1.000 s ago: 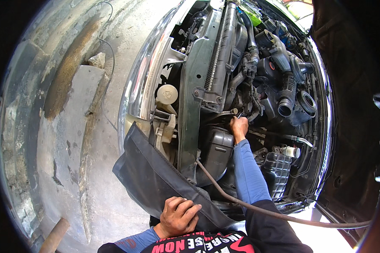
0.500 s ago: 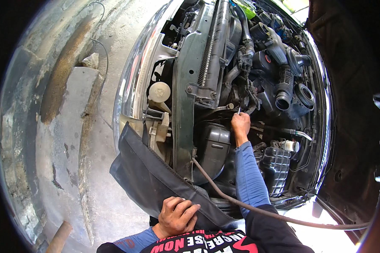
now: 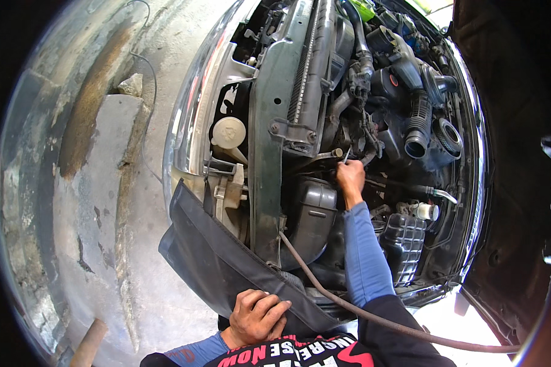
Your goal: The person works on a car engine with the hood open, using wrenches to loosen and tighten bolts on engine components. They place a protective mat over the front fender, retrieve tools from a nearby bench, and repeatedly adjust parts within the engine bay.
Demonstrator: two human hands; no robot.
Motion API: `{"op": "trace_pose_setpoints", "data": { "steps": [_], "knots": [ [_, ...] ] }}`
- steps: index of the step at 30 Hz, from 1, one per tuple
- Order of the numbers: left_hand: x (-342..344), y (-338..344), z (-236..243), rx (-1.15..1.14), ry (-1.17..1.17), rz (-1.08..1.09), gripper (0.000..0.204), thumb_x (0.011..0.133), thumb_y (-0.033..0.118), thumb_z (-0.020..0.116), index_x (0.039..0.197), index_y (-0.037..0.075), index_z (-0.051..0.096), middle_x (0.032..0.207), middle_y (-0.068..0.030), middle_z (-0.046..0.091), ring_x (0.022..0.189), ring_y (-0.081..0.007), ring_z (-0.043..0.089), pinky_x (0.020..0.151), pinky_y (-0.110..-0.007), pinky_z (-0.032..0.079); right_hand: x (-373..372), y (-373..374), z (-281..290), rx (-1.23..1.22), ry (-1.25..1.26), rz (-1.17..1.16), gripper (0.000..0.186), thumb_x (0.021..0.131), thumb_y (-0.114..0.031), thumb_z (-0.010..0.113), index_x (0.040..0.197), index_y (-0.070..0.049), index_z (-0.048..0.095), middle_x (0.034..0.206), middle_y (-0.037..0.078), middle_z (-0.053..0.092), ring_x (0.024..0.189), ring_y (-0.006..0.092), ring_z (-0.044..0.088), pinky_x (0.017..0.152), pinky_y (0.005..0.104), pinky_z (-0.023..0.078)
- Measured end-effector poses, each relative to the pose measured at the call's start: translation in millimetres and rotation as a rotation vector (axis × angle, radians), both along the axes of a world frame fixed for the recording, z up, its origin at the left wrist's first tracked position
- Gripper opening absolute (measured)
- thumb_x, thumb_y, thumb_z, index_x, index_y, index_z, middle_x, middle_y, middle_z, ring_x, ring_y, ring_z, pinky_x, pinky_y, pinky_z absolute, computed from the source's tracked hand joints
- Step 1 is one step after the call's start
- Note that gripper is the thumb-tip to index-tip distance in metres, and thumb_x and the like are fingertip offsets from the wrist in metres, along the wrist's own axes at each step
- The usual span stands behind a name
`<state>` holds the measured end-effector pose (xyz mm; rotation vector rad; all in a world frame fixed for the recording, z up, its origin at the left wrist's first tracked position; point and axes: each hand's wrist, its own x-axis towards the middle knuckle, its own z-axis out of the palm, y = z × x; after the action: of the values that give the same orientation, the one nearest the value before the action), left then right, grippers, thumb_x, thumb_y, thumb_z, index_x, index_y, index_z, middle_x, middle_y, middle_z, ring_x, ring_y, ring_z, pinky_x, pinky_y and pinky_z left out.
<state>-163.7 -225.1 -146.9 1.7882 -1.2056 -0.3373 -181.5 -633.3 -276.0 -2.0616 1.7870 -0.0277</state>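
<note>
Deep in the engine bay, my right hand is closed around a slim metal tool, its kind hidden in the fist. Only the tool's thin bright shaft sticks out, pointing toward dark hoses and fittings. Just left of that hand is a short pipe neck with a brass-coloured end. My left hand lies on the black fender cover, close to my body. Its fingers are curled inward; whether they grip the cover's edge is hidden.
A brown hose crosses over the front edge and under my right forearm. The radiator and a green crossmember stand left. A ribbed intake hose and a black reservoir sit right. The raised hood borders the right.
The tool's shaft now leans more to the right above my right fist. The view has shifted slightly. My left hand stays on the fender cover.
</note>
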Motion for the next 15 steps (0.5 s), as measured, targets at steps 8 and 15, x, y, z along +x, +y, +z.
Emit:
{"op": "trace_pose_setpoints", "data": {
  "steps": [8,15],
  "knots": [
    [-0.6,-0.5,2.6,-0.004,-0.008,0.009,0.037,0.068,0.013,0.077,0.105,0.012,0.072,0.101,-0.0027,0.062,0.102,-0.0248,0.055,0.088,-0.041,0.049,7.5,-3.5,-38.9,-0.031,0.028,-0.131,0.036,0.082,-0.029,0.078,0.095,0.005,0.073,0.103,0.028,0.072,0.103,0.0432,0.069,0.088,0.049,0.054],
    [-2.0,-2.5,7.3,-0.065,-0.003,0.053,0.037,0.067,0.007,0.077,0.103,0.01,0.071,0.099,-0.0053,0.062,0.098,-0.0262,0.057,0.086,-0.041,0.049,3.8,12.3,2.9,0.018,-0.327,-0.276,0.024,0.086,-0.02,0.06,0.086,0.002,0.071,0.08,0.02,0.07,0.069,0.0354,0.065,0.062,0.0463,0.049]
  ]
}}
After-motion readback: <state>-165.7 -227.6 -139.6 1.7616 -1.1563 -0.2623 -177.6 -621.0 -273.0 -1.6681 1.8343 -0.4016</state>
